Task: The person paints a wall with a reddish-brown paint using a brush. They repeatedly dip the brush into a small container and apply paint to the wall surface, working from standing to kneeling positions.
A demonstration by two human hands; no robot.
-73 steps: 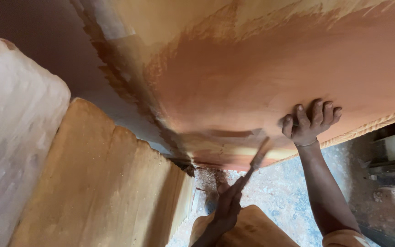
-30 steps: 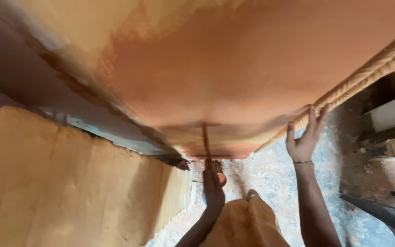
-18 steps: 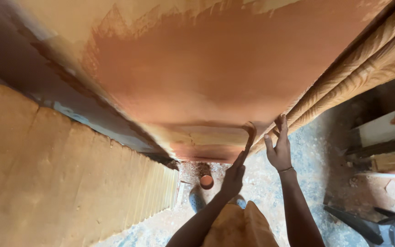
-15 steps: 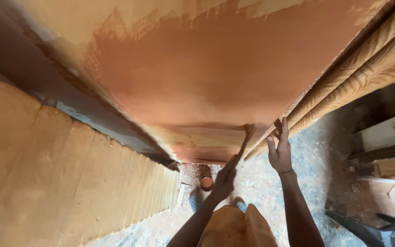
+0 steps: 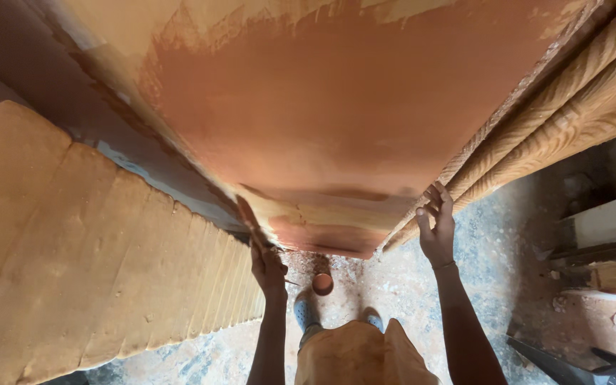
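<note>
Spreading orange-brown filler over a big smooth wooden panel (image 5: 336,121).

Your left hand (image 5: 269,267) is closed around a flat scraper blade (image 5: 247,217) pressed to the panel's lower left edge. Your right hand (image 5: 436,232), fingers loosely spread, rests on the panel's right edge beside carved rope-twist mouldings (image 5: 557,135). A small round pot (image 5: 322,284) stands on the gritty floor beneath the panel.

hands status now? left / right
Left hand: closed on a brush, its tip at the panel's lower left edge.
Right hand: open, fingers on the panel's right edge, holding nothing.
</note>
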